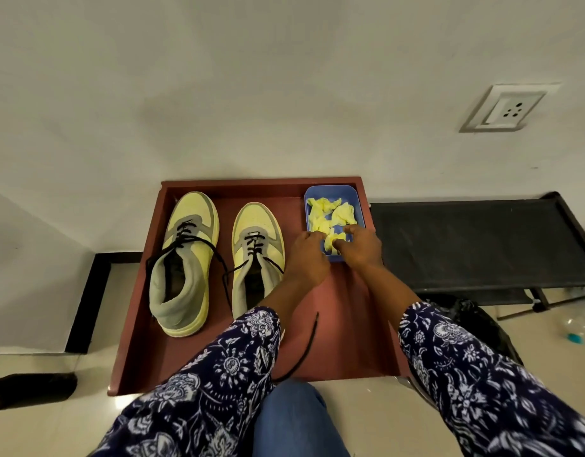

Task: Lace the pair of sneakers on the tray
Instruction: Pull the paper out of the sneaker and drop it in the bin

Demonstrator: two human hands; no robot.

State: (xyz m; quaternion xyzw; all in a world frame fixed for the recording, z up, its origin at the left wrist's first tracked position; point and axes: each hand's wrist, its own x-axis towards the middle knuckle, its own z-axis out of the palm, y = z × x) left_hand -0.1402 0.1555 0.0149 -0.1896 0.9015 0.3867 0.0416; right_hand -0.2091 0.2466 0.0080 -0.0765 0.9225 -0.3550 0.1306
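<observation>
Sneakers point(218, 258), partly laced, sat on tray point(350, 324); my left hand point(306, 255) and right hand point(360, 245) fingers pinched yellow paper wads point(330, 212) in blue dish point(357, 199).

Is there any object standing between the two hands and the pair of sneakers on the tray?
Nothing visible does. Both hands, left and right, are at the blue container of yellow crumpled pieces. The right sneaker lies just left of the left hand; only bare tray lies between. The left sneaker is beyond it.

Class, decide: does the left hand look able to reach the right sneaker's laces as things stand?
Probably yes. The left hand is right beside the right sneaker, nothing lies between, but it grips yellow paper.
</observation>
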